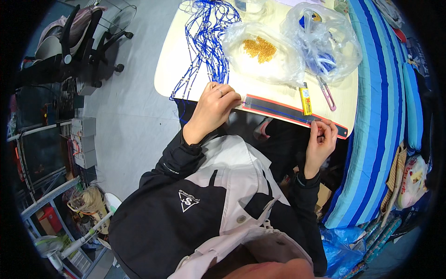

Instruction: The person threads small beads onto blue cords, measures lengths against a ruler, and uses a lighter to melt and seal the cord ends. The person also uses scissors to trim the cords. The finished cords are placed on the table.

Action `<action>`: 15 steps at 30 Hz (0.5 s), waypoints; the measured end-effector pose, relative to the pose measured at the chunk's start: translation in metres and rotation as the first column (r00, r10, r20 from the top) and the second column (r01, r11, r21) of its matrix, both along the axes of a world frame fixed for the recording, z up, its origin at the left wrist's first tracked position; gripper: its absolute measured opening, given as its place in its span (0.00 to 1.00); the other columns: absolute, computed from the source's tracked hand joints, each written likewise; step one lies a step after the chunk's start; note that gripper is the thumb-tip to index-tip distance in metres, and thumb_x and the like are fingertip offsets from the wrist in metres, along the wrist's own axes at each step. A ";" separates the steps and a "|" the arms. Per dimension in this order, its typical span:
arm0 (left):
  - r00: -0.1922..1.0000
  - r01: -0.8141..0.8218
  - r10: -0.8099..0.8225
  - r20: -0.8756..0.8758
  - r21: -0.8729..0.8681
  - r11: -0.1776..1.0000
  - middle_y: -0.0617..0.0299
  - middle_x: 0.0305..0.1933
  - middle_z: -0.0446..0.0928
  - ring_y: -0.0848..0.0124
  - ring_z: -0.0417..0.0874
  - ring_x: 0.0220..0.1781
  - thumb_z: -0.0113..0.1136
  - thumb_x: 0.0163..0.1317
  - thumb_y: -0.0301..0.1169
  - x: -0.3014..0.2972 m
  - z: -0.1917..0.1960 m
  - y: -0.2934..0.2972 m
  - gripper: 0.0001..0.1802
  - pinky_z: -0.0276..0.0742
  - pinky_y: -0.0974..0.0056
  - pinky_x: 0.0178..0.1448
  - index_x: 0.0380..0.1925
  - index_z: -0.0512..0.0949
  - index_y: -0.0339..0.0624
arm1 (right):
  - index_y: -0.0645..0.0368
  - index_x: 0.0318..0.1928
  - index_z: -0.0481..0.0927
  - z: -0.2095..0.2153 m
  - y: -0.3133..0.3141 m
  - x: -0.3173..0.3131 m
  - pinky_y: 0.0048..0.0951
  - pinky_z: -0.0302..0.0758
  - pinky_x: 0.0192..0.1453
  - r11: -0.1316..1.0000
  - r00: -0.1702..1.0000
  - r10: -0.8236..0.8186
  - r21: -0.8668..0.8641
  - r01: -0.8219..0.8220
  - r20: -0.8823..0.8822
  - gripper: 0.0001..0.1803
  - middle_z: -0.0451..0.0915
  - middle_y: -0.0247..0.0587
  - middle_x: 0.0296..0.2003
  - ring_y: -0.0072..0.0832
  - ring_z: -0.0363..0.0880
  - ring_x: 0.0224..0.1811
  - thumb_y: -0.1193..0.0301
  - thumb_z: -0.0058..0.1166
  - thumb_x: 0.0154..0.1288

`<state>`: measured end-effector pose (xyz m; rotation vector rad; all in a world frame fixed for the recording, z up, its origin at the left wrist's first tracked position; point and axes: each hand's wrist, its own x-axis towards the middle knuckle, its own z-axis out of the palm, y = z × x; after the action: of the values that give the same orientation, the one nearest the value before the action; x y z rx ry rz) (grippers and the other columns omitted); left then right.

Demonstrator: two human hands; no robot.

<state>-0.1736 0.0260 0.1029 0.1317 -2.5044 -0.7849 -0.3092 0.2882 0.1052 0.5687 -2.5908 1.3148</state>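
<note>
Left hand (214, 106): left of centre in the frame, fingers curled and pinched at the left end of the dark strip (278, 111), apparently holding a thin blue cord (274, 109) taut against it.
Right hand (323, 136): right of centre, fingertips closed on the strip's right end near the counter (186, 56) edge.
Cord position: it lies along the strip between the two hands; what it ends in is too small to tell.
Doing the step well: judging by the grip, the cord should stay straight and tensioned, flush with the strip, with both ends pinned before it is read or marked.
Counts: one strip, one yellow tube (305, 99), one pink-handled tool (327, 94), two clear plastic bags (260, 51), one heap of gold beads (260, 48), one bundle of blue beaded cords (209, 42).
Surroundings: office chair (88, 42) at upper left, striped blue bedding (381, 107) at right.
</note>
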 end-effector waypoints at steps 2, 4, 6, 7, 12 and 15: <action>1.000 0.006 -0.006 0.020 0.014 1.000 0.60 0.31 0.74 0.61 0.75 0.37 0.65 0.53 0.25 0.000 0.001 0.000 0.05 0.66 0.61 0.47 0.30 0.78 0.40 | 0.64 0.34 0.80 -0.002 0.000 -0.001 0.18 0.65 0.29 1.000 1.000 -0.006 0.014 0.006 0.004 0.04 0.73 0.36 0.41 0.17 0.65 0.27 0.78 0.62 0.60; 0.999 0.010 -0.011 0.033 0.017 1.000 0.60 0.32 0.74 0.61 0.75 0.37 0.65 0.53 0.24 0.001 0.002 -0.001 0.06 0.67 0.61 0.46 0.30 0.78 0.40 | 0.64 0.35 0.80 -0.004 0.000 -0.001 0.19 0.65 0.29 1.000 1.000 0.007 0.017 -0.007 0.014 0.04 0.73 0.36 0.41 0.17 0.65 0.27 0.78 0.62 0.60; 0.999 0.013 -0.014 0.039 0.014 1.000 0.59 0.33 0.75 0.60 0.75 0.38 0.66 0.51 0.22 0.001 0.002 -0.002 0.08 0.69 0.61 0.46 0.31 0.78 0.40 | 0.63 0.35 0.80 -0.005 0.000 -0.001 0.19 0.65 0.29 1.000 1.000 0.010 0.018 -0.011 0.024 0.05 0.73 0.36 0.41 0.18 0.65 0.27 0.78 0.63 0.59; 0.999 0.015 -0.015 0.039 0.012 1.000 0.59 0.33 0.75 0.60 0.75 0.38 0.66 0.51 0.22 0.000 0.002 -0.002 0.08 0.69 0.61 0.46 0.31 0.78 0.40 | 0.63 0.35 0.80 -0.005 0.000 -0.001 0.19 0.65 0.29 1.000 1.000 0.015 0.018 -0.015 0.023 0.05 0.74 0.36 0.41 0.18 0.65 0.28 0.78 0.63 0.59; 0.999 0.017 -0.018 0.037 0.022 1.000 0.58 0.33 0.75 0.59 0.76 0.38 0.65 0.51 0.21 0.000 0.003 -0.003 0.07 0.69 0.60 0.46 0.31 0.78 0.39 | 0.63 0.35 0.80 -0.006 0.000 -0.002 0.19 0.66 0.29 1.000 0.999 0.028 0.005 -0.028 0.044 0.05 0.74 0.36 0.40 0.17 0.66 0.28 0.78 0.63 0.59; 0.999 0.015 -0.016 0.051 0.026 1.000 0.58 0.33 0.76 0.59 0.76 0.38 0.65 0.51 0.21 0.000 0.003 -0.002 0.07 0.69 0.60 0.46 0.31 0.77 0.38 | 0.63 0.35 0.80 -0.005 0.000 -0.001 0.19 0.66 0.30 1.000 0.998 0.030 0.003 -0.030 0.056 0.05 0.74 0.36 0.40 0.18 0.66 0.28 0.78 0.63 0.59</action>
<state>-0.1737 0.0236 0.1061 0.1428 -2.5466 -0.8306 -0.3106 0.2878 0.0999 0.5817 -2.6394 1.3544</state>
